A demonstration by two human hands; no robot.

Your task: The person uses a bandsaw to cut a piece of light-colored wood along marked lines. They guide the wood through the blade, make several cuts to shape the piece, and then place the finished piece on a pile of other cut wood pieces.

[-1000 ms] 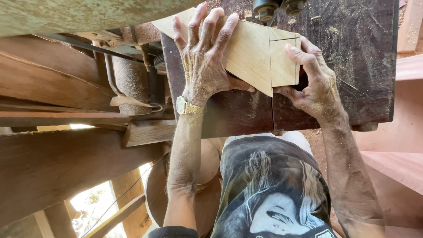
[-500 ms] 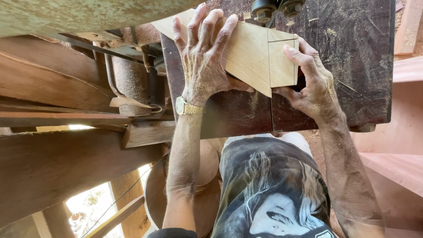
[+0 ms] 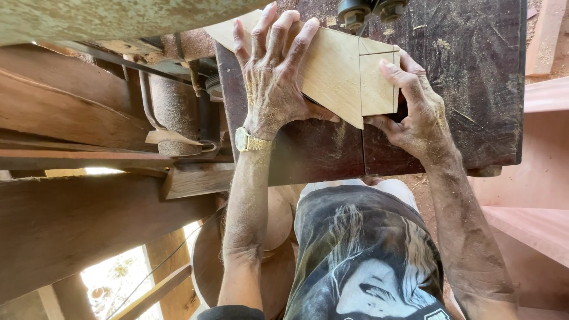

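Note:
A pale wooden board point(image 3: 332, 71) lies flat on a dark, dusty saw table point(image 3: 468, 83). A thin cut line runs through the board below the blade guide point(image 3: 364, 12) at the top edge. My left hand point(image 3: 272, 77) presses flat on the board's left part, fingers spread, with a gold watch on the wrist. My right hand point(image 3: 415, 112) grips the smaller right-hand piece point(image 3: 376, 83) at its edge, thumb under its near corner. Sawdust covers both hands.
Rough wooden beams and planks point(image 3: 77, 225) fill the left side, with a metal roller and frame point(image 3: 175, 106) beside the table. Pinkish boards point(image 3: 533, 219) stand on the right. My printed dark shirt shows below.
Both hands and the board have stayed almost in place; the board has edged slightly farther toward the blade guide.

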